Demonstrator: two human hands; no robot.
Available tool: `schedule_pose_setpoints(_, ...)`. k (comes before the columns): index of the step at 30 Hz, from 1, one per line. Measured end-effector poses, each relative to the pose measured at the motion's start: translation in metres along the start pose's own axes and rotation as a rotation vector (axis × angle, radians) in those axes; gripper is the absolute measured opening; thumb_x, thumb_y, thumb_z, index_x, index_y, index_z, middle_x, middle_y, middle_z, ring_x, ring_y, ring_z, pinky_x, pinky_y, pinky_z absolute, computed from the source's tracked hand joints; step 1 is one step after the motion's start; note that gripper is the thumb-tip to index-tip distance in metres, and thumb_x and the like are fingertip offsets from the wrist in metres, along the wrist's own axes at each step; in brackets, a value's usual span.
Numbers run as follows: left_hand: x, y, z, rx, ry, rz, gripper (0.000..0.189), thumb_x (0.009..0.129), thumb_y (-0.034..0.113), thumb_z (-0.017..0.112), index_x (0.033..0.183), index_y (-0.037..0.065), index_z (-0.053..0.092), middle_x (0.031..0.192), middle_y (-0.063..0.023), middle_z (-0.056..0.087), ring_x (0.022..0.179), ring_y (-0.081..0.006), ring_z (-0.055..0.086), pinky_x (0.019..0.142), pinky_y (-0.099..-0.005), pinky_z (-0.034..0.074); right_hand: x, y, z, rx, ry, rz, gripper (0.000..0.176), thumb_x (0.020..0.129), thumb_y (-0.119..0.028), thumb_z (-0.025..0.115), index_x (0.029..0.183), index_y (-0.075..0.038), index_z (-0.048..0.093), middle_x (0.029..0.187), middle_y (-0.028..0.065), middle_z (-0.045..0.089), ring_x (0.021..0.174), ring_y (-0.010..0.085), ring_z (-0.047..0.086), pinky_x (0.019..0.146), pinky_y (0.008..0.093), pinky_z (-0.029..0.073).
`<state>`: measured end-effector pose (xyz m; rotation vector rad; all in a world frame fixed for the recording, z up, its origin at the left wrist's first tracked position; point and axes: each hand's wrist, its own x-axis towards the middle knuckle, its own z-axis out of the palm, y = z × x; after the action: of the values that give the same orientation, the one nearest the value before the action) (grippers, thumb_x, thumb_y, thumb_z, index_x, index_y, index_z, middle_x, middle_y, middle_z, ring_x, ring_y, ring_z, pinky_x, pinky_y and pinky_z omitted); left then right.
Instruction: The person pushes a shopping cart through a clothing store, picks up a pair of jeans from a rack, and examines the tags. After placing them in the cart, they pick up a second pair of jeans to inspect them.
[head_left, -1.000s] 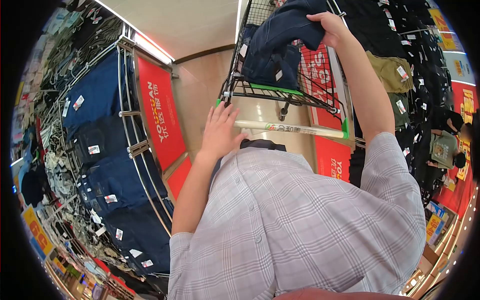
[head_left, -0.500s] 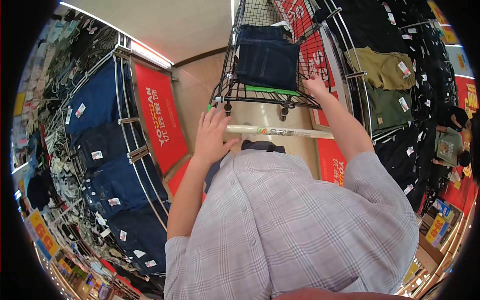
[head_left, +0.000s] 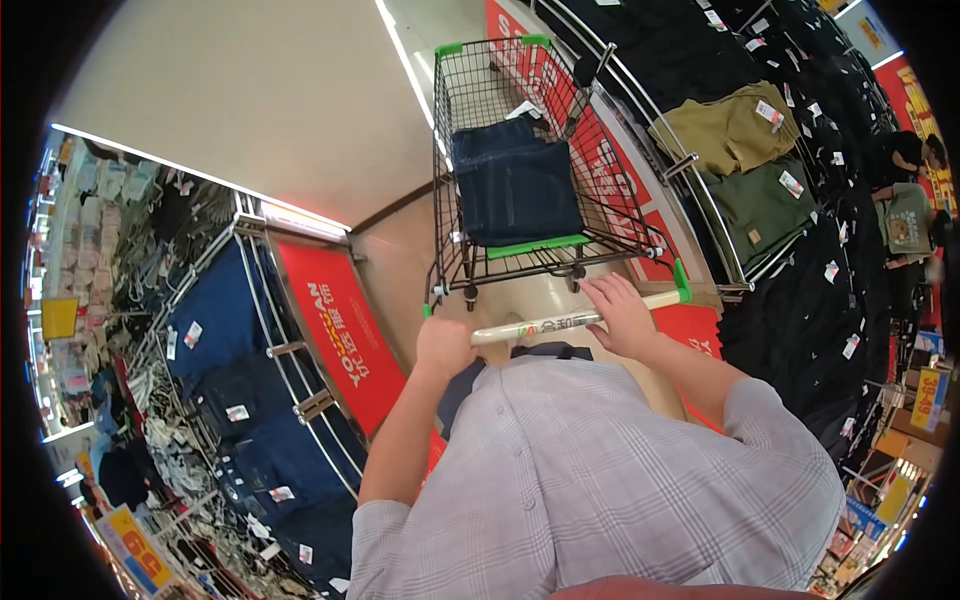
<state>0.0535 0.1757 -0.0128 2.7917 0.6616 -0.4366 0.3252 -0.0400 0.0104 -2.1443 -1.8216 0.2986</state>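
Note:
In front of me stands a black wire shopping cart (head_left: 452, 95) with green corner pieces. Folded dark blue jeans (head_left: 515, 185) lie in its basket. A cream handle (head_left: 535, 327) with printed lettering runs across the near end of the cart. My left hand (head_left: 446, 348) is wrapped round the handle's left end, its fingertips out of sight. Toward the right end, my right hand (head_left: 620, 316) grips the handle, with fingers over the top and the thumb on the near side.
Racks of folded jeans (head_left: 290, 465) with tags line the left, above a red sign panel (head_left: 340, 330). On the right, khaki trousers (head_left: 725, 130), green trousers (head_left: 760, 215) and black garments hang behind a metal rail. A pale wall (head_left: 240, 110) is ahead. People (head_left: 905, 220) stand far right.
My left hand has closed on the handle. My right hand has moved from the basket's near edge down onto the handle. The view has turned, and the cart's far end now shows.

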Motion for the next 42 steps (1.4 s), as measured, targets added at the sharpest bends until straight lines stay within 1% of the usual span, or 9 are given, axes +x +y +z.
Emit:
schedule_pose_setpoints(2,0.003,0.004,0.0,0.007,0.021,0.014,0.016,0.074,0.029,0.072,0.071,0.013,0.072,0.07,-0.0104,0.07,0.065,-0.0294,0.068,0.067,-0.0409,0.052,-0.001,0.011,0.015,-0.056,0.055,0.011,0.067,0.068,-0.021,0.078,0.13,-0.007,0.058,0.122,0.0149,0.059,0.12,0.0334,0.053,0.107,0.046,0.04)
schedule_pose_setpoints(4,0.006,0.006,-0.001,-0.051,0.066,0.025,0.016,0.073,0.029,0.072,0.072,0.013,0.072,0.068,-0.0098,0.07,0.066,-0.0286,0.069,0.067,-0.0409,0.052,0.003,0.016,0.023,-0.006,-0.011,0.2,0.05,0.064,-0.012,0.072,0.114,-0.008,0.067,0.111,0.0105,0.064,0.111,0.0305,0.058,0.103,0.0427,0.042)
schedule_pose_setpoints(5,0.01,0.006,-0.001,-0.033,0.069,0.039,0.017,0.074,0.029,0.072,0.072,0.012,0.071,0.068,-0.0096,0.069,0.066,-0.028,0.07,0.066,-0.0408,0.052,0.004,0.019,0.026,-0.017,0.106,0.154,0.035,0.063,-0.01,0.071,0.098,-0.01,0.071,0.098,0.0079,0.066,0.104,0.0289,0.06,0.101,0.0407,0.043)
schedule_pose_setpoints(9,0.025,0.007,0.0,-0.048,0.094,0.059,0.019,0.076,0.03,0.071,0.072,0.012,0.071,0.069,-0.0098,0.07,0.066,-0.0277,0.07,0.066,-0.0408,0.052,0.016,0.031,0.021,-0.077,0.059,0.194,0.031,0.062,-0.011,0.071,0.093,-0.013,0.071,0.091,0.0074,0.065,0.099,0.0281,0.06,0.102,0.0415,0.043)
schedule_pose_setpoints(23,0.087,-0.012,-0.017,-0.071,0.126,0.056,0.025,0.081,0.034,0.068,0.075,0.011,0.075,0.072,-0.0133,0.071,0.068,-0.0301,0.071,0.065,-0.0431,0.056,0.074,0.062,0.009,-0.365,-0.152,0.281,0.027,0.067,-0.015,0.072,0.094,-0.017,0.075,0.104,0.0063,0.066,0.116,0.0265,0.057,0.114,0.0479,0.032)
schedule_pose_setpoints(26,0.092,-0.015,-0.012,-0.15,0.133,0.0,0.022,0.079,0.03,0.068,0.076,0.01,0.076,0.075,-0.0135,0.072,0.072,-0.0302,0.072,0.066,-0.0424,0.056,0.078,0.086,0.021,-0.364,-0.181,0.208,0.037,0.066,-0.013,0.074,0.103,-0.014,0.072,0.106,0.0069,0.066,0.113,0.029,0.058,0.105,0.0502,0.035)
schedule_pose_setpoints(28,0.096,-0.019,-0.013,-0.166,0.132,0.007,0.02,0.078,0.028,0.067,0.079,0.01,0.076,0.076,-0.0132,0.073,0.073,-0.03,0.072,0.067,-0.0427,0.056,0.088,0.086,0.022,-0.33,-0.105,0.202,0.043,0.069,-0.009,0.074,0.111,-0.017,0.073,0.101,0.007,0.067,0.113,0.0294,0.058,0.111,0.0492,0.032)
schedule_pose_setpoints(36,0.113,-0.025,-0.027,-0.14,0.141,-0.003,0.016,0.081,0.018,0.062,0.079,0.013,0.077,0.078,-0.0078,0.074,0.074,-0.0259,0.073,0.066,-0.04,0.053,0.128,0.075,-0.006,-0.312,-0.225,0.24,0.024,0.068,-0.014,0.079,0.092,-0.017,0.077,0.103,0.0057,0.067,0.113,0.0277,0.057,0.114,0.0491,0.03)
schedule_pose_setpoints(42,0.14,-0.026,-0.032,-0.124,0.132,-0.044,0.021,0.08,0.028,0.066,0.081,0.01,0.077,0.079,-0.0101,0.074,0.075,-0.0268,0.073,0.07,-0.0415,0.054,0.153,0.093,-0.011,-0.33,-0.197,0.196,0.019,0.072,-0.016,0.076,0.091,-0.017,0.077,0.101,0.0074,0.069,0.11,0.029,0.059,0.112,0.0475,0.031)
